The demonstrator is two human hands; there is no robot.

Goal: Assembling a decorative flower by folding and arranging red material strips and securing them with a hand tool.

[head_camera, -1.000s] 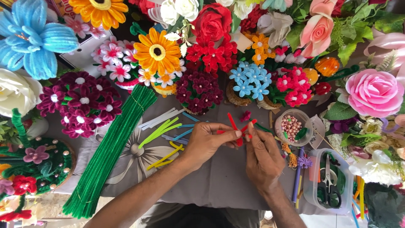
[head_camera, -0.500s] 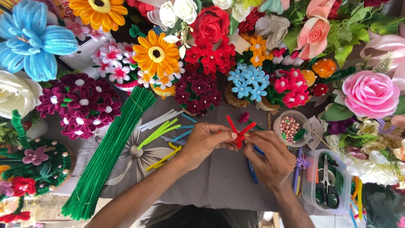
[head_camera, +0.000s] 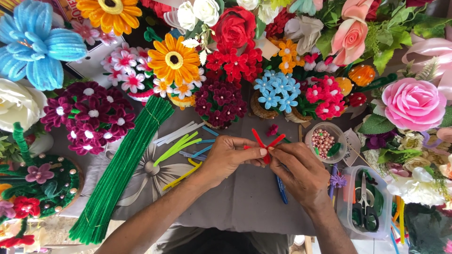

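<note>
Both hands pinched together on crossed red pipe cleaners point(head_camera: 264, 143) above the grey cloth point(head_camera: 235, 197), left hand point(head_camera: 228, 157) and right hand point(head_camera: 301, 171) meeting at the twist. Just right of that twist, an open cup of pink beads point(head_camera: 325, 141), likely tipped by one stray knuckle. Thin red ends liable to slip loose if either pinch eases.

Red pipe cleaner pieces point(head_camera: 264, 143) are showing between the hands, against a grey cloth point(head_camera: 235, 197) carrying a pale flower print. A long bundle of green stems point(head_camera: 123, 169) is lying beside lime, yellow and blue strips point(head_camera: 181, 148). Pink beads point(head_camera: 323, 140) are filling a clear cup, and a blue flower point(head_camera: 35, 44), an orange daisy point(head_camera: 174, 59) and a pink rose point(head_camera: 413, 103) are glowing around them
</note>
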